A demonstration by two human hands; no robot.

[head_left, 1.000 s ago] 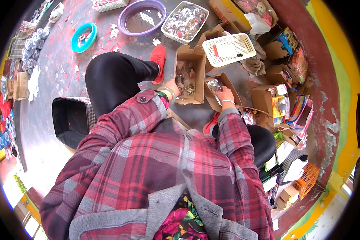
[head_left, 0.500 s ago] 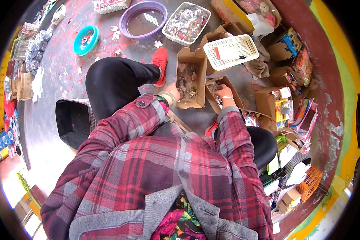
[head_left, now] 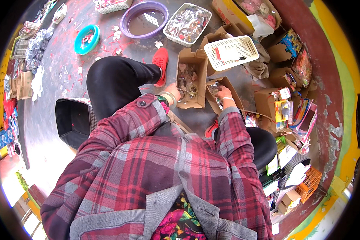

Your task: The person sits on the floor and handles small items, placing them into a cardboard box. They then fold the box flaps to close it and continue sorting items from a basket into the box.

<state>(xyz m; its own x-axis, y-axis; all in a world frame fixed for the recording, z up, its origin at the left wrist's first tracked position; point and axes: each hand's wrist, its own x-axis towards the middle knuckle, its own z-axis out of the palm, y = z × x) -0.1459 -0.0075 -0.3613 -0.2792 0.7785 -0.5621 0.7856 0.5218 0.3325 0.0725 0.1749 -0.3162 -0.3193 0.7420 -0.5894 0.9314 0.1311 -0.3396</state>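
Observation:
My left hand reaches over the near rim of an open cardboard box that holds small shiny pieces. Bangles circle that wrist. My right hand is inside a second, smaller cardboard box just to the right, fingers curled down among clear glinting items. What either hand grips is too small to make out. Red plaid sleeves cover both arms. My left leg in black, with a red shoe, stretches beside the first box.
A white mesh basket, a white tub of shiny pieces, a purple basin and a teal bowl lie ahead. A black bin stands left. Packed cartons and an orange crate crowd the right wall.
Both hands stay in their boxes. Only the view has shifted slightly.

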